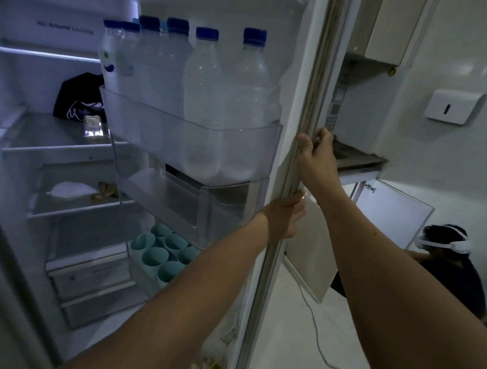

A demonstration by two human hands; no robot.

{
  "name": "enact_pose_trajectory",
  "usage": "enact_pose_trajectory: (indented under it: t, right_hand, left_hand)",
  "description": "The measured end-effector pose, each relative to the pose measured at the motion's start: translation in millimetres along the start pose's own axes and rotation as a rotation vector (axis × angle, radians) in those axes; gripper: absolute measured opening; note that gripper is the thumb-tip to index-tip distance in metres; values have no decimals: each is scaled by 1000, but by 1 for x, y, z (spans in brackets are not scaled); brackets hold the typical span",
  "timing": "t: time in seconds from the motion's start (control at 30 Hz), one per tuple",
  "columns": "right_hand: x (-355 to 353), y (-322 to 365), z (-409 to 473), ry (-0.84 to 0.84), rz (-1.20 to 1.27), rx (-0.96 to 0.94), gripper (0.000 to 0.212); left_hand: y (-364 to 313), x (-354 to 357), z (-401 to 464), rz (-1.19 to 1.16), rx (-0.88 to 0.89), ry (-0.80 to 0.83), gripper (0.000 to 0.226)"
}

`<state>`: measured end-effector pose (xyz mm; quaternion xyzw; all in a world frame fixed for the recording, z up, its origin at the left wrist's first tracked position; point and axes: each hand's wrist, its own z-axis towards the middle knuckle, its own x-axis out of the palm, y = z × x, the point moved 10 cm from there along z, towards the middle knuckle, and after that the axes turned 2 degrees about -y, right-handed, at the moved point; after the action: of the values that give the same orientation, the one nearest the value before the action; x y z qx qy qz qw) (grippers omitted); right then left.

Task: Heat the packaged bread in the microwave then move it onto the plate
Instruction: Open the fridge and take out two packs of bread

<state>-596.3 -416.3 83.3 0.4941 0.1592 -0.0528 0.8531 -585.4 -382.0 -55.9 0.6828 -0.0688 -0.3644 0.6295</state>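
Observation:
The fridge door (pixel 298 70) stands open in front of me. My right hand (pixel 314 152) grips its outer edge, fingers curled round the rim. Lower on the same edge, my left hand (pixel 284 215) also holds the door, fingers wrapped behind it. Inside the fridge, a small clear packet (pixel 92 126) lies on a glass shelf beside a black bag (pixel 78 96); I cannot tell whether it is the bread. A white pouch (pixel 69 190) and a brownish item (pixel 105 190) lie on the shelf below. No microwave or plate is visible.
The door bin (pixel 187 136) holds several blue-capped water bottles (pixel 201 89). Teal cups (pixel 155 253) fill a lower bin. To the right are a counter (pixel 359 160), an open cabinet door (pixel 389 211), a crouching person with a white headset (pixel 450 266) and a cable on the floor (pixel 315 321).

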Motion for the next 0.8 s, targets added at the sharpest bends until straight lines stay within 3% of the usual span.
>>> enact_pose_trajectory:
  t: [0.1, 0.13, 0.2, 0.27, 0.4, 0.53, 0.67, 0.8]
  right_hand:
    - [1, 3, 1, 57, -51, -17, 49]
    - [-3, 2, -1, 38, -65, -18, 50]
    - [-19, 2, -9, -101, -61, -26, 61]
    - [-26, 22, -29, -263, 8, -89, 67]
    - [-14, 106, -80, -457, 137, -426, 49]
    - [37, 192, -114, -471, 185, -671, 36]
    - [120, 261, -139, -418, 264, -909, 30]
    - [226, 282, -134, -242, 301, -813, 23]
  left_hand:
    - [-17, -3, -12, -192, 56, -86, 6]
    - [-30, 3, -19, -238, 70, -22, 21]
    - [-45, 8, -40, -302, -67, 28, 52]
    - [-47, -3, -76, -498, -112, -50, 59]
    - [27, -35, -169, -724, -358, -438, 42]
    - [86, -31, -266, -702, -472, -552, 35]
    - [138, 14, -355, -626, -599, -417, 35]
    - [189, 84, -447, -597, -865, -208, 48]
